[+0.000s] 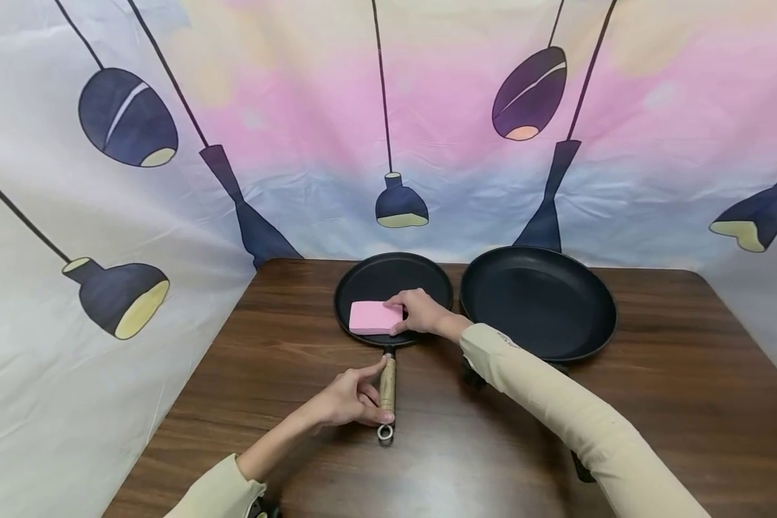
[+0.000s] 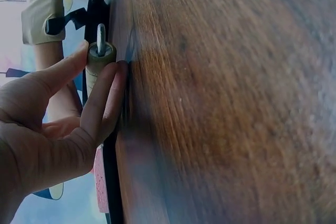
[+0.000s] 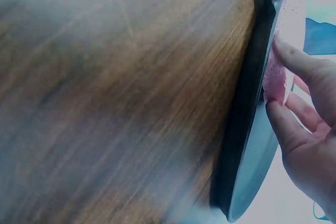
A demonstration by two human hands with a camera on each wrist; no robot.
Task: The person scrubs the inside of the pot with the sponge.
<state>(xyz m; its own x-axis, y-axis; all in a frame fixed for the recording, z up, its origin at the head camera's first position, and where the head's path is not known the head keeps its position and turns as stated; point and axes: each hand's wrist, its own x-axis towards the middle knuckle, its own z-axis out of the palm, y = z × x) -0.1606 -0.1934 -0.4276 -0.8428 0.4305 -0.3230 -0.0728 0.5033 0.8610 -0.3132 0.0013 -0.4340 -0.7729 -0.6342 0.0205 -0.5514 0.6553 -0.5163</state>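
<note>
A small round black frying pan (image 1: 421, 277) lies at the far middle of the table, its wooden handle (image 1: 388, 385) pointing toward me. My left hand (image 1: 352, 396) grips that handle from the left, fingers and thumb about it near the metal hanging ring (image 2: 101, 40). On the near left part of the pan's surface lies a pink sponge (image 1: 370, 318). My right hand (image 1: 421, 313) holds the sponge by its right end, between thumb and fingers. In the right wrist view the sponge (image 3: 283, 51) sits flat just inside the pan's rim.
A larger black frying pan (image 1: 537, 302) stands close on the right, its dark handle partly hidden under my right sleeve (image 1: 557, 410). The brown wooden table (image 1: 686, 388) ends at a hanging cloth (image 1: 337, 201) printed with lamps.
</note>
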